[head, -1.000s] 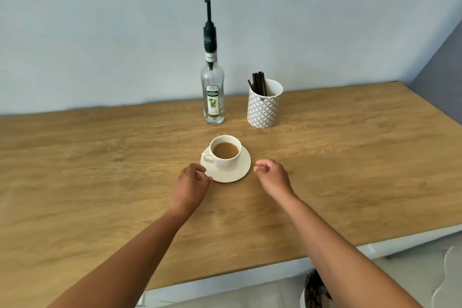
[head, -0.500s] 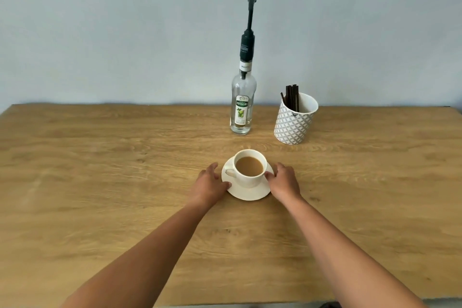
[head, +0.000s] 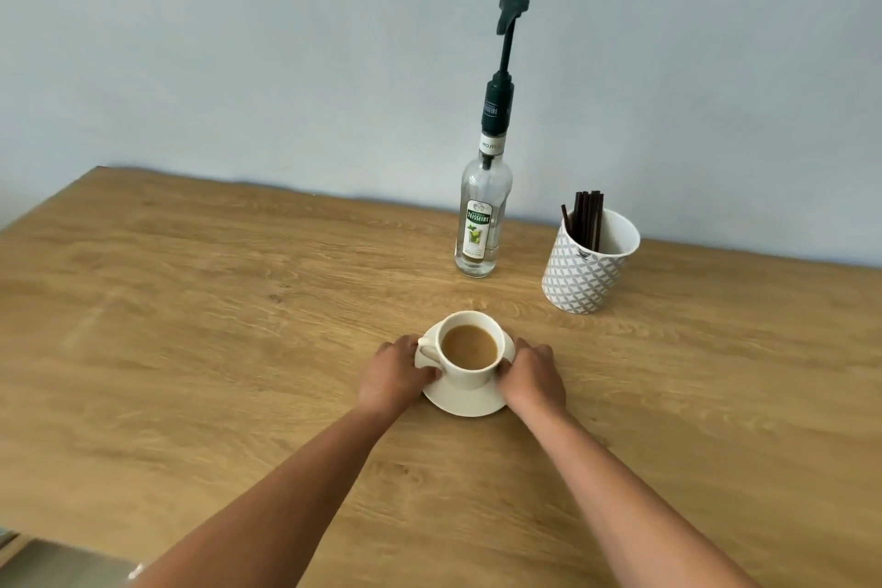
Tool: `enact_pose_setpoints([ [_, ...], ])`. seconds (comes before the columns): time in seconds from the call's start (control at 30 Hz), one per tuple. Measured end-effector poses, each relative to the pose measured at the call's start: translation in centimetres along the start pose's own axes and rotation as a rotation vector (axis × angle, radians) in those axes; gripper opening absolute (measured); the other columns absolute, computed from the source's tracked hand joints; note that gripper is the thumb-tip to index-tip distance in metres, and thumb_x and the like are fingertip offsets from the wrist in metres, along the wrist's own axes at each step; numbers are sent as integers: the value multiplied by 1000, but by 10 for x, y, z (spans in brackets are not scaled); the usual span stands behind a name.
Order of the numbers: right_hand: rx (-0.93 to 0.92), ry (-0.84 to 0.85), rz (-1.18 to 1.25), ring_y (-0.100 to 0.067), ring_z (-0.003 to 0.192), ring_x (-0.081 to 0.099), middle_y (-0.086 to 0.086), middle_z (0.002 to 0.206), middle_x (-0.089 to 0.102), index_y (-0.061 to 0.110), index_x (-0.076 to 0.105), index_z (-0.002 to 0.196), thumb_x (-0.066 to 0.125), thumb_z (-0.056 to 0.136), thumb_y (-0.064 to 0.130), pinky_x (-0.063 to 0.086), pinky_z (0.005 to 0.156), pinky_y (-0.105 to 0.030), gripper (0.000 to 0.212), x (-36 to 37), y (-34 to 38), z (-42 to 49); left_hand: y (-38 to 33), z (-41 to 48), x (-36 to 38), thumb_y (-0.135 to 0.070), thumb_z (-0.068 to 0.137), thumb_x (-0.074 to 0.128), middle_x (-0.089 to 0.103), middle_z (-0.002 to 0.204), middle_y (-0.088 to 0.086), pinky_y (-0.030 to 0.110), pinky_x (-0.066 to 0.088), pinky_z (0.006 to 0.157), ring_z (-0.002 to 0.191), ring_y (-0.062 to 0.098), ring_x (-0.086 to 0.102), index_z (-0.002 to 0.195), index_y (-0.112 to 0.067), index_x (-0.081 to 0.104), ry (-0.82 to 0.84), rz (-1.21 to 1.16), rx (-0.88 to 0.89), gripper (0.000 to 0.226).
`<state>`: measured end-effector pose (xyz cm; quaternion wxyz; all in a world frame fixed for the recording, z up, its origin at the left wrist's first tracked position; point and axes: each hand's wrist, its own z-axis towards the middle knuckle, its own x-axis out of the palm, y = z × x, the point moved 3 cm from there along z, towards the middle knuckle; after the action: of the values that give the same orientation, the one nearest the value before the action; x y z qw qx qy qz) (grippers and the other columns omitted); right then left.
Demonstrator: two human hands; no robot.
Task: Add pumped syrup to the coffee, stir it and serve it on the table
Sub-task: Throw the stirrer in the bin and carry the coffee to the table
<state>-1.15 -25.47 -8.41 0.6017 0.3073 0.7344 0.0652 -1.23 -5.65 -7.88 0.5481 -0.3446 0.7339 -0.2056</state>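
Observation:
A white cup full of light brown coffee stands on a white saucer in the middle of the wooden table. My left hand grips the saucer's left rim, beside the cup handle. On the opposite rim, my right hand holds the saucer. Behind the cup stands a clear glass syrup bottle with a tall dark pump; its spout points left. To its right is a patterned white cup holding several dark stir sticks.
A pale wall runs behind the table. The table's left corner and near edge show at lower left, with floor below.
Both hands have moved from beside the saucer onto its rims and taken hold of it. My view has swung to the left, so the bottle and cups appear further right.

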Motion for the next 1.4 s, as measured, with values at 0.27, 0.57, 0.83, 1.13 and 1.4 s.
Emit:
enact_pose_setpoints([
  [0.27,-12,21,11,-33,107,59,-10,122,50,23,56,125,53,93,34,49,88,-39,33,-4,1,5,-6,-7,5,-28,76,72,68,120,5,43,52,94,112,23,63,128,-28,62,-61,-40,-65,53],
  [0.57,-27,43,22,-33,112,58,-10,125,51,27,52,133,54,93,36,47,89,-39,41,-5,2,8,-8,-10,2,-28,73,69,74,105,-5,33,55,79,97,19,69,114,-34,68,-99,-55,-87,41],
  [0.83,-76,77,177,-34,107,61,-13,130,50,29,52,136,54,96,26,39,78,-30,41,-4,7,12,-1,-18,4,-9,75,72,69,89,-9,35,62,57,83,17,69,114,-24,66,-102,-361,-139,43],
  [1.13,-188,201,337,-28,116,61,-8,127,67,16,61,130,58,93,17,49,99,-44,37,4,23,8,24,-33,3,-1,78,72,70,90,5,27,55,48,79,21,69,131,-17,62,-159,-594,-223,56],
  [1.4,-379,315,390,-25,119,60,-7,129,66,14,60,132,61,92,14,48,101,-44,40,22,58,-8,57,-66,-19,0,79,72,64,86,12,24,51,47,66,18,63,129,-10,62,-330,-707,-311,51],
])
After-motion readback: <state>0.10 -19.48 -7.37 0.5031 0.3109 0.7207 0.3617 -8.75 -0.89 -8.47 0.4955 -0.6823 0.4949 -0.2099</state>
